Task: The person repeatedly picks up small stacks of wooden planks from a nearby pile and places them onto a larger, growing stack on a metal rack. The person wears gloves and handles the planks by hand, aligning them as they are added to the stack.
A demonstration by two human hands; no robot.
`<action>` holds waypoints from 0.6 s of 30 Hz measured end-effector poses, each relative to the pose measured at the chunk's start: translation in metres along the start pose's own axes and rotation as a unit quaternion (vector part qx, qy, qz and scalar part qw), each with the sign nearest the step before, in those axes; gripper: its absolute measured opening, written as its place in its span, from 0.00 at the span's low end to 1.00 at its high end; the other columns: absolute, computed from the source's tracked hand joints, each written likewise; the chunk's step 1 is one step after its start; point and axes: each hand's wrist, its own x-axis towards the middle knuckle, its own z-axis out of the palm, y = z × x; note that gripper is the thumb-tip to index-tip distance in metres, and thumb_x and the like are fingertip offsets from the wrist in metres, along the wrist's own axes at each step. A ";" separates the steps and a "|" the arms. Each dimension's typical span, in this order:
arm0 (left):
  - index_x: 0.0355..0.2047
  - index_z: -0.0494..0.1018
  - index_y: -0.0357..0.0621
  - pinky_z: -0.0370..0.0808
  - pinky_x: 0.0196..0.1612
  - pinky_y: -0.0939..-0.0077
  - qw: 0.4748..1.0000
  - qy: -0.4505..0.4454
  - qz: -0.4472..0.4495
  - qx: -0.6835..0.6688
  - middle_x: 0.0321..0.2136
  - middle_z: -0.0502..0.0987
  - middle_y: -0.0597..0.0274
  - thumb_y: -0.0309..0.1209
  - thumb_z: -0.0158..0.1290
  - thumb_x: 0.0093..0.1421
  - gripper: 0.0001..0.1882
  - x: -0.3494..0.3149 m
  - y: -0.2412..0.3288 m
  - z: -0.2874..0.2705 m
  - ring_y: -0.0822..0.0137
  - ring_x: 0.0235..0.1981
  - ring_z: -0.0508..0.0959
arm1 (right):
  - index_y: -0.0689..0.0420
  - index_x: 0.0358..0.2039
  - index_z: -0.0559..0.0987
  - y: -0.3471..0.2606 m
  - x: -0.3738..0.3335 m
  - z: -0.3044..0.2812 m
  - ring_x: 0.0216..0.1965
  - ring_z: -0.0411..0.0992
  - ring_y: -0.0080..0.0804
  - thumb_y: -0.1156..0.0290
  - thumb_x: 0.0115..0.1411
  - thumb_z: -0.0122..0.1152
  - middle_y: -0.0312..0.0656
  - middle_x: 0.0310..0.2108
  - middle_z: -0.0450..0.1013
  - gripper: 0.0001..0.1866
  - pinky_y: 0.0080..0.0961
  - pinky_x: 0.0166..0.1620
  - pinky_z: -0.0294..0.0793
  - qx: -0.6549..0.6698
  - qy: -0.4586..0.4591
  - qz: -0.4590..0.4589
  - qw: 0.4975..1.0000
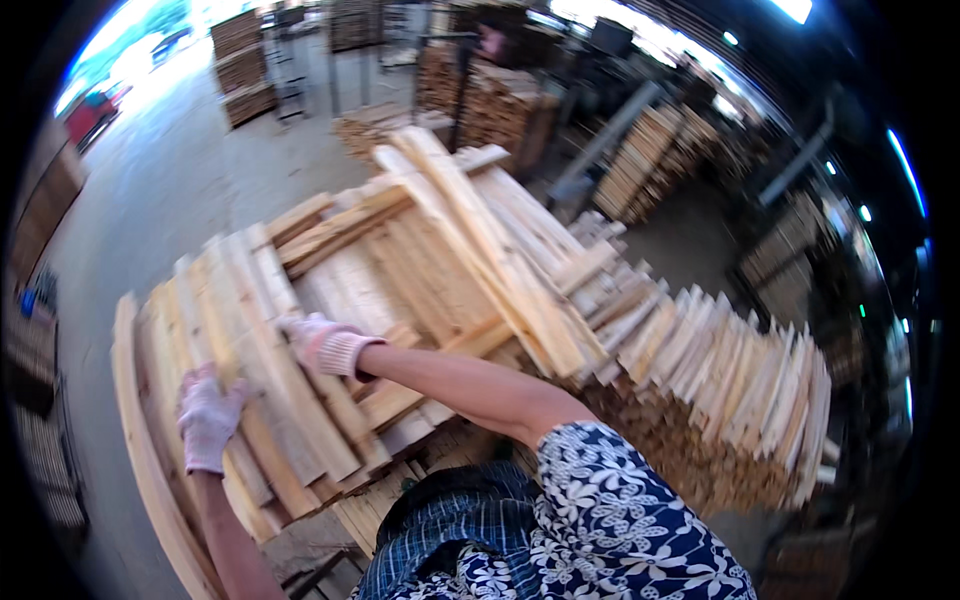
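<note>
A row of long pale wooden boards (235, 340) lies side by side in front of me on the left. My left hand (208, 415), in a pinkish-white knitted glove, rests on these boards with its fingers spread and thumb apart. Farther right, my right hand (322, 343), in a similar glove, reaches across to the row's right side. Its fingers curl over a wooden board (290, 375) there; their tips are blurred. Beside this hand, crosswise timbers (350, 230) lie over a lower layer of boards (420, 265).
Several longer boards (480, 240) lean diagonally across the stack. To the right stands a large pile of short wooden strips (720, 390). More stacked lumber (650, 160) and posts fill the background. Grey concrete floor (170, 190) runs along the left.
</note>
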 end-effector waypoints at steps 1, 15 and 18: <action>0.60 0.65 0.39 0.65 0.62 0.54 0.996 0.072 0.047 -0.027 0.58 0.68 0.40 0.44 0.60 0.57 0.35 0.004 0.008 0.004 0.44 0.60 0.67 | 0.56 0.58 0.70 0.005 -0.011 -0.024 0.51 0.71 0.47 0.63 0.67 0.46 0.50 0.49 0.71 0.21 0.39 0.54 0.70 0.108 -0.022 0.035 0.993; 0.60 0.66 0.40 0.72 0.56 0.71 0.773 -0.223 0.442 -0.396 0.50 0.75 0.58 0.35 0.57 0.64 0.26 -0.013 0.475 -0.029 0.68 0.52 0.74 | 0.64 0.61 0.68 0.323 -0.547 0.027 0.60 0.67 0.46 0.60 0.65 0.51 0.56 0.59 0.68 0.29 0.31 0.62 0.68 0.268 0.303 0.552 0.729; 0.58 0.68 0.46 0.79 0.46 0.71 0.761 -0.284 0.554 -0.184 0.47 0.77 0.56 0.45 0.52 0.66 0.25 0.004 0.632 -0.013 0.66 0.44 0.79 | 0.59 0.56 0.70 0.296 -0.612 0.174 0.52 0.71 0.50 0.56 0.63 0.50 0.56 0.51 0.73 0.26 0.36 0.56 0.70 0.362 0.193 0.692 0.594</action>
